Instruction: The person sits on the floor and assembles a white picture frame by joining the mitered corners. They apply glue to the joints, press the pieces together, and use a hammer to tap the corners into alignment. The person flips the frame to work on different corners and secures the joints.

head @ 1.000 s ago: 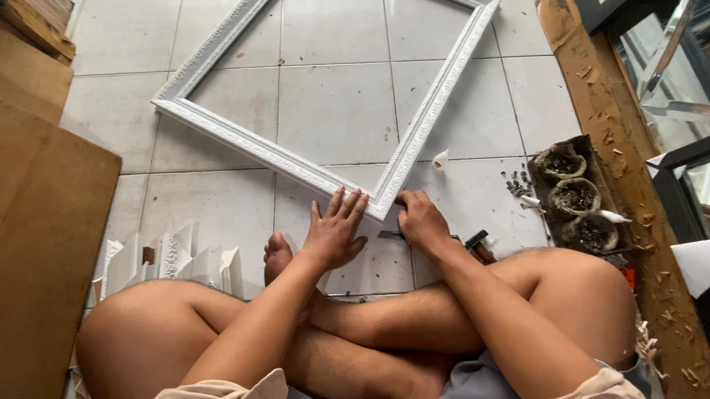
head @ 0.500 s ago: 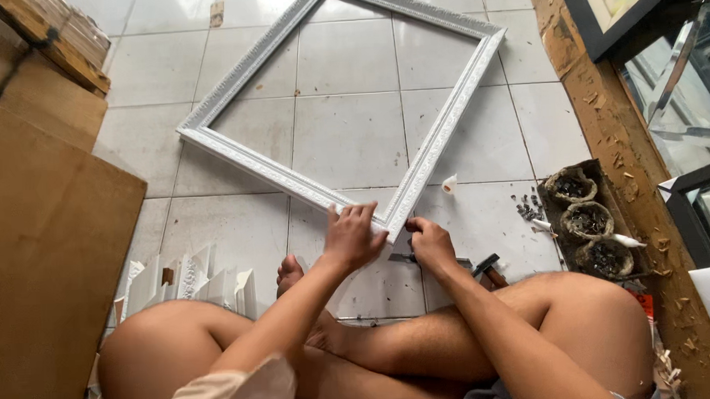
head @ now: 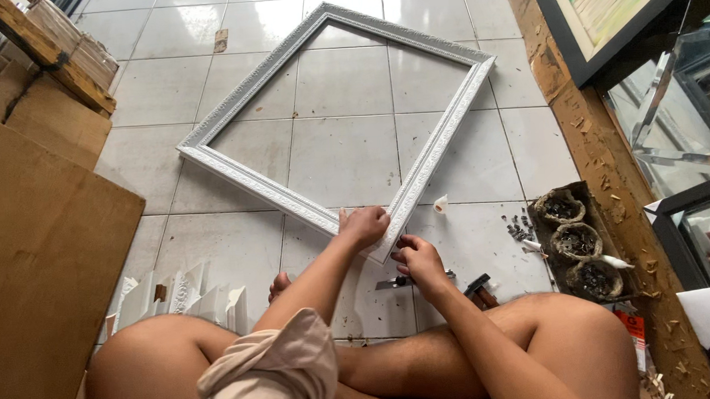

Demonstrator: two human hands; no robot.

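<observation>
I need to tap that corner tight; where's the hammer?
In the head view the hammer lies on the tiled floor by the person's right knee, just right of the right hand.

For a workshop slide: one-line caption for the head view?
Seated on floor tiles, left hand and right hand press the near corner of a white ornate frame.

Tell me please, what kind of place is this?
Probably a picture-framing workshop. A person sits on the tiled floor with both hands at a corner of an empty white ornate rectangular frame; short white moulding offcuts and small round pots of dark nails lie nearby.
</observation>
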